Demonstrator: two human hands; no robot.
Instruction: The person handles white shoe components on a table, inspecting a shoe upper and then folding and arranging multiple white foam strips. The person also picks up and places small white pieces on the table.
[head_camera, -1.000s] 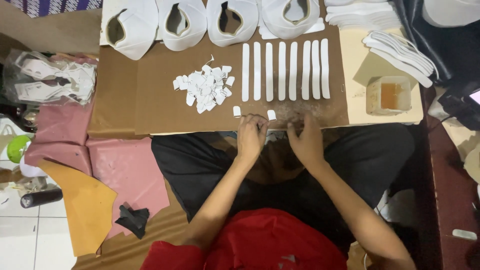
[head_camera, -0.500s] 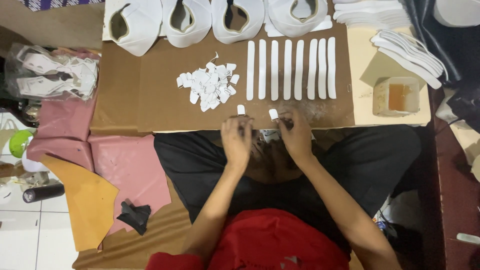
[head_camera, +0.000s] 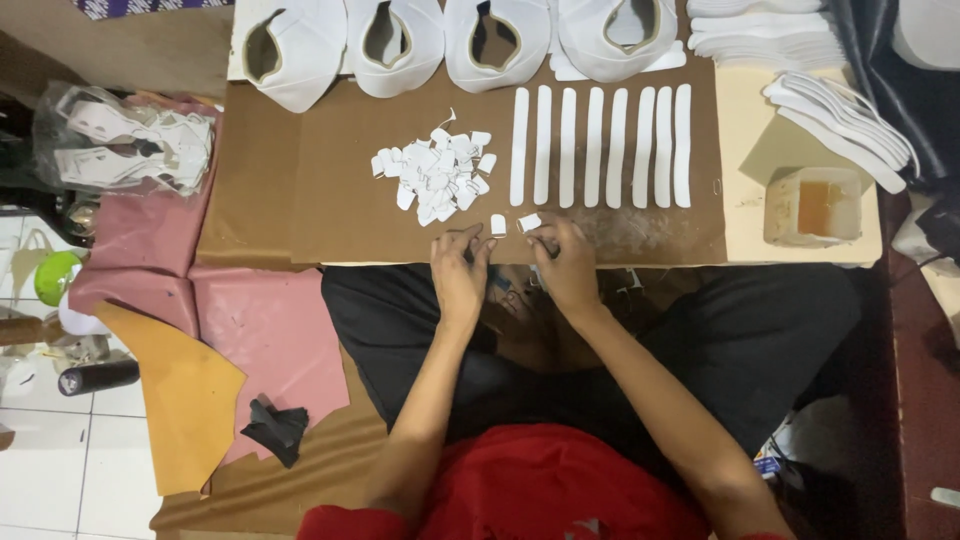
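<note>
Resting at the near edge of the brown desk (head_camera: 300, 200), both hands curl loosely: the left hand (head_camera: 460, 272) beside one small white piece (head_camera: 498, 225), the right hand (head_camera: 565, 262) pinching another white piece (head_camera: 529, 222). A heap of pieces (head_camera: 435, 172) lies just beyond.

A flat brown cardboard-covered work board (head_camera: 300, 200) carries the pieces. Along its far edge lie four white shoe uppers (head_camera: 440, 40). In the middle sits a loose heap of small white cut tabs (head_camera: 435, 180), and just right of it seven long white strips (head_camera: 600, 145) lie side by side. Two single white tabs (head_camera: 512, 223) rest near the front edge, apart from the heap.
</note>
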